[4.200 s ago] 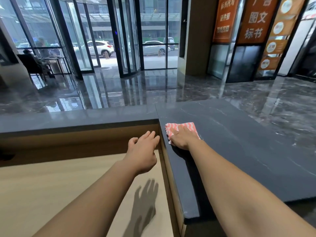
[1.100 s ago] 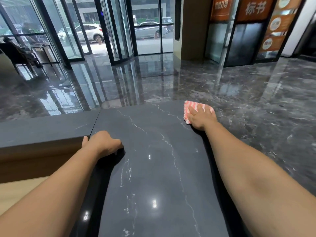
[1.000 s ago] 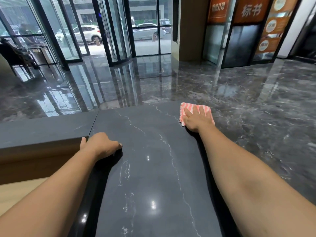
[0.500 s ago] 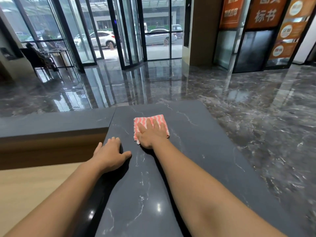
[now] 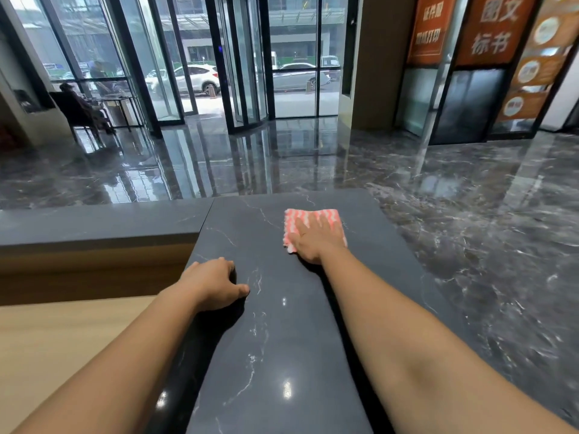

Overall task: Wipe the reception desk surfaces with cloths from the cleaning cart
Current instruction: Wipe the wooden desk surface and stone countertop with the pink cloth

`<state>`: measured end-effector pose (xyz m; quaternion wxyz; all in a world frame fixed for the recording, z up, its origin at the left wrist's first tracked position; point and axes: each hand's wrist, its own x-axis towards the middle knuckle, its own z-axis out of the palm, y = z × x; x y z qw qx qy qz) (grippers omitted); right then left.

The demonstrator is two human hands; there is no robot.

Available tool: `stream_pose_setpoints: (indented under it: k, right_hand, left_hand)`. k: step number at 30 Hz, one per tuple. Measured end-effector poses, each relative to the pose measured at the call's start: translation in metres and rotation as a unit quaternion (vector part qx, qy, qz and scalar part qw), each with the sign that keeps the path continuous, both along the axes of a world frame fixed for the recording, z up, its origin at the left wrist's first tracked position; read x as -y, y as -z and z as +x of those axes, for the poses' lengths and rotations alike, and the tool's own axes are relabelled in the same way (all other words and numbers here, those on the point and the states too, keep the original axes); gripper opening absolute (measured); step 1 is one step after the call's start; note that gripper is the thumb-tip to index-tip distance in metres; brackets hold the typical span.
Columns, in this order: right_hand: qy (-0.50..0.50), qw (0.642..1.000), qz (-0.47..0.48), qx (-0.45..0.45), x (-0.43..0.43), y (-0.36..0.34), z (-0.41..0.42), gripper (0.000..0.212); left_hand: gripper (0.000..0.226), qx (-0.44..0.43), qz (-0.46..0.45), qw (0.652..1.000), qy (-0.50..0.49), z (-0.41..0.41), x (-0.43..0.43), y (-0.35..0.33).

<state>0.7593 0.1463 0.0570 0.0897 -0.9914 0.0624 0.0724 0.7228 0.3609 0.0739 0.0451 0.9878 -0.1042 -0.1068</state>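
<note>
While our right hand [image 5: 316, 241] presses flat on the pink-and-white striped cloth [image 5: 308, 219], the fingers [image 5: 308, 225] lie spread and extended over it, pinning it down rather than gripping it. The cloth sits folded into a rough rectangle on the dark marbled desk [image 5: 275, 339], toward the far end of the raised top and a little right of its middle. Our left hand [image 5: 213, 285] rests near the left edge of that top, fingers loosely curled, thumb out to the right, holding nothing.

We judge the cloth soft, light and limp: it will slide easily over the polished stone under an even palm, but it could bunch or unfold if pushed from one corner only. The best hold seems to be a flat hand over its centre, fingertips short of the far hem. Beyond the desk lies the glossy lobby floor [image 5: 470, 214].
</note>
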Motion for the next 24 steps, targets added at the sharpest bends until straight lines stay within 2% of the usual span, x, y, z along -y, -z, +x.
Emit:
stream_pose_setpoints:
  k: [4,9,18,24]
  right_hand:
    - [0.072,0.997,-0.018,0.003,0.062,0.001,-0.013,0.06]
    - [0.108,0.994,-0.028,0.002,0.085,-0.001,-0.028,0.06]
    - [0.159,0.987,0.007,0.0,0.051,-0.001,-0.044,0.063]
    - [0.081,0.997,-0.004,0.002,-0.022,-0.001,-0.061,0.062]
  left_hand:
    - [0.038,-0.017,-0.026,0.999,-0.027,0.004,0.002,-0.004]
    - [0.025,0.0,-0.047,0.998,-0.051,0.0,0.006,-0.006]
    - [0.023,0.011,-0.05,0.998,-0.037,-0.004,0.004,-0.003]
    - [0.023,-0.002,-0.046,0.999,-0.029,-0.005,0.003,-0.005]
